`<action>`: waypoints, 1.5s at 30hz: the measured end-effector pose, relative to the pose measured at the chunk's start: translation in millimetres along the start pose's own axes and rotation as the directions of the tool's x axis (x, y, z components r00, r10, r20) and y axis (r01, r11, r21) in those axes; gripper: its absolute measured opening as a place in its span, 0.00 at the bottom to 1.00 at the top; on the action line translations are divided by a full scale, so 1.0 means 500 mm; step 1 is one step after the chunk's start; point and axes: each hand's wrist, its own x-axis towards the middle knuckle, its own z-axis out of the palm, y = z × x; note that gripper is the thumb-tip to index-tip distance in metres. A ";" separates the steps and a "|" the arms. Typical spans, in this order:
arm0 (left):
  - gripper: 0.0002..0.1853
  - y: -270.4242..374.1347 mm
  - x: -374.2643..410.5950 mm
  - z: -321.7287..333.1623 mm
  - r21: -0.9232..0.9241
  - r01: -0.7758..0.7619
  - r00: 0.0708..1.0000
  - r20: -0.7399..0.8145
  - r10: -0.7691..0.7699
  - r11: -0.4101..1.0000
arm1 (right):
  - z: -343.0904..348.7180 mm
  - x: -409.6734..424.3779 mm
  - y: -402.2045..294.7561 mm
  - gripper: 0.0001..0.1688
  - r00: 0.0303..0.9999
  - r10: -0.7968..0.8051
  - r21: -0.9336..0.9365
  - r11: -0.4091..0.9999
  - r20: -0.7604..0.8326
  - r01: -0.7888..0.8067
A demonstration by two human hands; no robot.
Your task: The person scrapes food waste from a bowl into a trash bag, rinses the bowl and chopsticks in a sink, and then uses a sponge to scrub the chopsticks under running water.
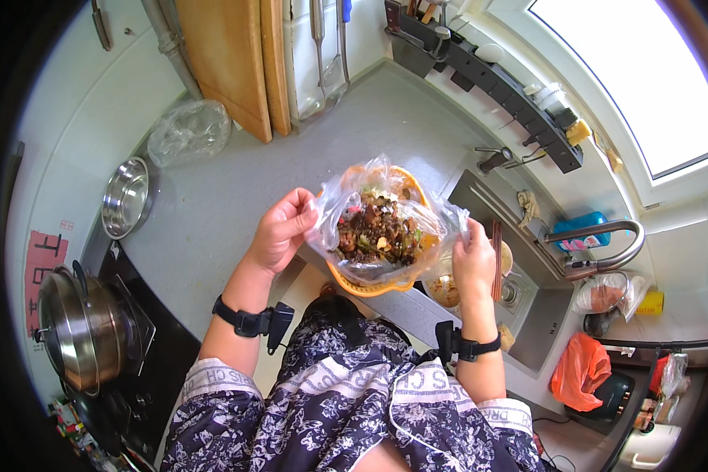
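Note:
My left hand (286, 227) pinches one edge of a clear plastic bag (439, 221). The opposite edge is gripped by my right hand (474, 256), so the bag's mouth is spread wide. Dark, mixed food scraps (380, 230) lie inside it. The bag sits in or over a yellow plastic basket (369, 290), whose slotted rim shows beneath. Just right of the bag, a bowl with food residue (443, 290) is partly covered by the bag and my right hand. Brown chopsticks (497, 259) lie close beside my right hand, across a light bowl (507, 258).
A steel sink (543, 318) with a curved faucet (631, 227) lies to the right. A steel bowl (125, 197), a crumpled plastic bag (190, 133) and wooden boards (230, 65) stand along the grey counter's far left. A lidded pot (82, 330) is on the stove at lower left.

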 end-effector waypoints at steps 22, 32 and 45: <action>0.04 0.023 -0.042 0.065 0.823 -0.352 0.893 0.154 0.422 0.445 | -0.070 0.027 -0.046 0.05 0.954 -0.181 0.895 0.423 0.240 -0.145; 0.07 0.189 -0.034 0.168 0.628 -0.460 0.865 0.155 0.478 0.628 | -0.254 0.021 -0.109 0.05 0.960 -0.276 0.918 0.390 0.039 0.075; 0.05 0.212 0.007 0.216 0.195 -0.633 0.731 0.468 0.496 0.749 | -0.317 0.017 -0.183 0.03 0.881 -0.462 0.823 0.461 -0.098 0.333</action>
